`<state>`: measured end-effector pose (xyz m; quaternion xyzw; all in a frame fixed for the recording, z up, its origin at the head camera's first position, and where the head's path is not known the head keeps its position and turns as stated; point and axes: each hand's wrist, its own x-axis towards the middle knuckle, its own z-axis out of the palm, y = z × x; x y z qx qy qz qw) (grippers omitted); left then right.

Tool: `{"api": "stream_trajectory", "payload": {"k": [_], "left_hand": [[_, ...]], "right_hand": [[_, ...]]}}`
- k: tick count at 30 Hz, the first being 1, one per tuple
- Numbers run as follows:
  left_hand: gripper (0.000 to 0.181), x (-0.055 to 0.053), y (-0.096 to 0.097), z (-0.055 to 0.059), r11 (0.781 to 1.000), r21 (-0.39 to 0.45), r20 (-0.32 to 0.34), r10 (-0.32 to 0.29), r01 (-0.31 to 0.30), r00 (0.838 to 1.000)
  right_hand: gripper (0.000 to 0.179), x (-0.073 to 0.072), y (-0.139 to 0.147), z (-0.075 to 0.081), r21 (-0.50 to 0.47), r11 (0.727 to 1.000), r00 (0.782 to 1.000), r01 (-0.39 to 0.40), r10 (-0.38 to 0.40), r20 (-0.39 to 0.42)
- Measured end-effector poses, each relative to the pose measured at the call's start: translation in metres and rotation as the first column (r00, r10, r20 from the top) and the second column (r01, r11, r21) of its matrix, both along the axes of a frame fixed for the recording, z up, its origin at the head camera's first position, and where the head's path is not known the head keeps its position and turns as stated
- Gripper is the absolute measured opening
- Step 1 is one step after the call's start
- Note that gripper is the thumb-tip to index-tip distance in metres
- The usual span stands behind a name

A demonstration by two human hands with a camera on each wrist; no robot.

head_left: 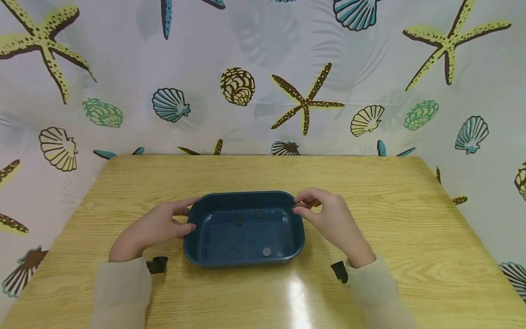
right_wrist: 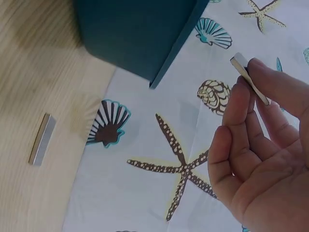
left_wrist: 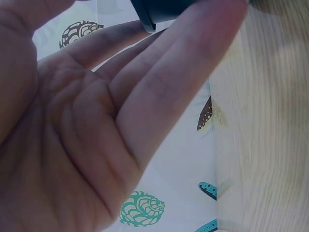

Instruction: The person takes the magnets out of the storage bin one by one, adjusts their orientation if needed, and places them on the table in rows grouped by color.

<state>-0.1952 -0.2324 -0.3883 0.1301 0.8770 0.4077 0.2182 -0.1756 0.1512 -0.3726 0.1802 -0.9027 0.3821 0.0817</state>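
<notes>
A dark blue rectangular basin with rounded corners sits on the wooden table. My left hand rests against its left end, the thumb at the rim and the index finger by the far corner. In the left wrist view these fingers reach out nearly straight to the basin. Over the basin's right rim, my right hand pinches a thin silver coin-like disc between thumb and fingertips. Inside the basin lie a pale disc near the front and two darker discs farther back.
A flat metal piece shows on the tabletop in the right wrist view. Behind the table hangs a white curtain printed with shells and starfish. Black wrist mounts stick out by both sleeves.
</notes>
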Motion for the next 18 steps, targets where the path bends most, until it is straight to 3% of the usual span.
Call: {"api": "stream_trajectory", "payload": {"k": [10, 18], "left_hand": [[0.075, 0.000, 0.000, 0.000, 1.000, -0.013, 0.000, 0.000, 0.000, 1.000], [0.076, 0.000, -0.001, 0.000, 1.000, -0.011, 0.009, 0.009, -0.009, 1.000]], "right_hand": [[0.016, -0.011, 0.044, -0.010, 0.013, 0.993, 0.991, 0.118, -0.119, 0.067], [0.022, -0.019, 0.086, -0.014, 0.012, 0.976, 0.968, 0.217, -0.216, 0.128]]}}
